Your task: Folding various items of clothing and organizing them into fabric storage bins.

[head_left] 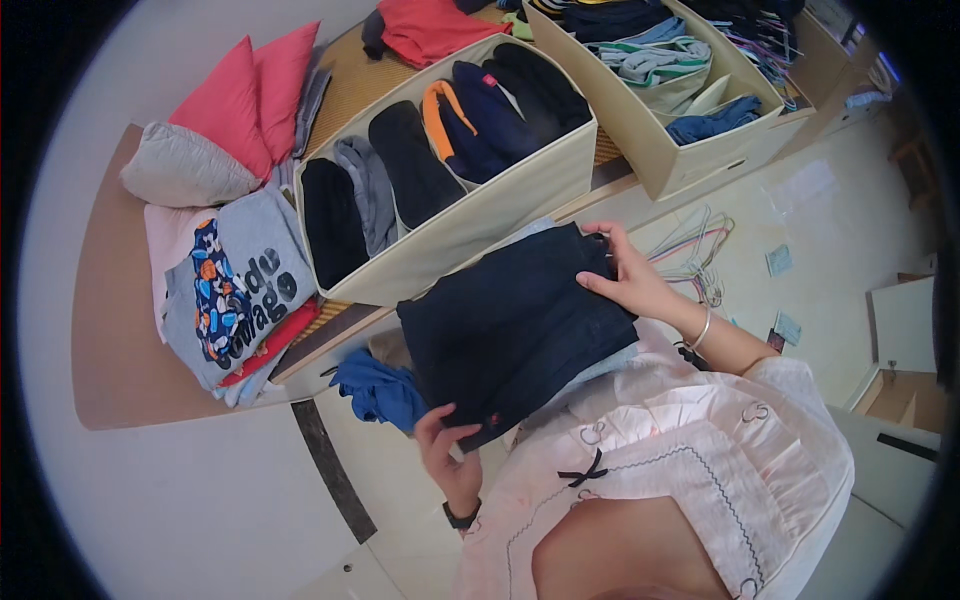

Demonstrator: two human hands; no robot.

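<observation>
A dark, nearly black folded garment [520, 325], perhaps trousers, lies flat across my lap in front of me. My right hand [635, 275] grips its upper right edge, thumb on top and fingers round the far side. At its lower left corner, my left hand [450, 445] pinches the cloth by a small reddish mark. Light grey-blue cloth [605, 368] shows beneath the dark garment. Just beyond it stands a cream fabric storage box [470, 235] with rolled and folded clothes upright in it, black, grey, navy and one with an orange band.
A second cream box [690, 165] with clothes stands at the far right. Folded shirts [235, 280] are stacked on the left of the bed, near red pillows [225, 105]. Blue cloth [378, 390] lies below the bed edge. Wire hangers [695, 255] rest on the floor.
</observation>
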